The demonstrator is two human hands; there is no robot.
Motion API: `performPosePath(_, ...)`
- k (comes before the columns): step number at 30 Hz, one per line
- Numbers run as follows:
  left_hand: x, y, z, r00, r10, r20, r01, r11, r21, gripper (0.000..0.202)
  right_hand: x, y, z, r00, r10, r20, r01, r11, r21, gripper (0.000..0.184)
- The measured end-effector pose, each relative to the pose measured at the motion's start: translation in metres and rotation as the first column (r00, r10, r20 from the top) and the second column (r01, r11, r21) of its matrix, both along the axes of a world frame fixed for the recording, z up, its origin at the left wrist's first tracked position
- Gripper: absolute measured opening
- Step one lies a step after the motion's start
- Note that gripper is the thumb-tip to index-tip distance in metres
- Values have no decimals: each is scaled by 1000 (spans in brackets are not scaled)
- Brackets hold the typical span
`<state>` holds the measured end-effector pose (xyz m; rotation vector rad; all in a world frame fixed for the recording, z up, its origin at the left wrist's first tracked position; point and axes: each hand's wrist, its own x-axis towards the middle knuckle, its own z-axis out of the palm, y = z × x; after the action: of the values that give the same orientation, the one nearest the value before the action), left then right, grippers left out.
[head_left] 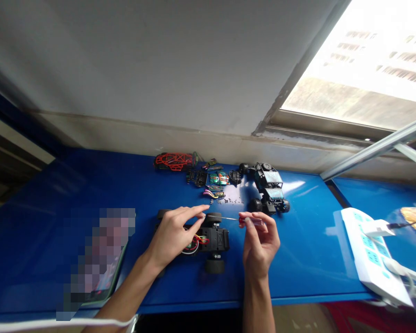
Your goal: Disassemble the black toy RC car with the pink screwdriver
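My right hand [261, 240] grips the reddish see-through handle of a screwdriver [229, 218], its thin shaft pointing left. At the shaft's tip, my left hand [175, 231] brings thumb and forefinger together. Something tiny seems to be between them, too small to name. Below the hands a toy car chassis [217, 239] lies on the table, black, with thick wheels and red, yellow and white wires. My left hand covers part of it. Just beyond are several small screws [233, 201] on a pale patch.
Behind stand a red-framed toy car [176, 161], a green car body [219, 178] among loose parts, and a black-and-grey toy truck [269, 185]. A blurred-out tablet or phone [107, 282] lies left on the blue table [308, 259]. A white power strip [370, 259] sits right, with cables.
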<state>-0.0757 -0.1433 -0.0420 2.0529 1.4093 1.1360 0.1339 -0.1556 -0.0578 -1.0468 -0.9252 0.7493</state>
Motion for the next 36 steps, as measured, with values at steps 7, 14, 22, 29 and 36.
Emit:
performPosePath(7,0,0,-1,997,-17,-81,22,998,60,29,-1,-1,-2,999,49,5,-49,999,20,16)
performPosePath(14,1,0,-1,989,-22,-144,35,995,93,29,-2,-2,-2,997,69,41,-70,997,15,14)
performPosePath(22,0,2,-6,986,-33,-162,60,985,162,26,-2,-2,-3,994,99,53,-101,995,25,14)
performPosePath(29,0,2,-7,985,-47,-164,73,986,153,26,-2,-2,0,991,97,97,-101,994,38,14)
performPosePath(36,-2,1,-7,974,-134,-181,161,976,145,28,-2,0,0,994,87,68,-90,995,44,24)
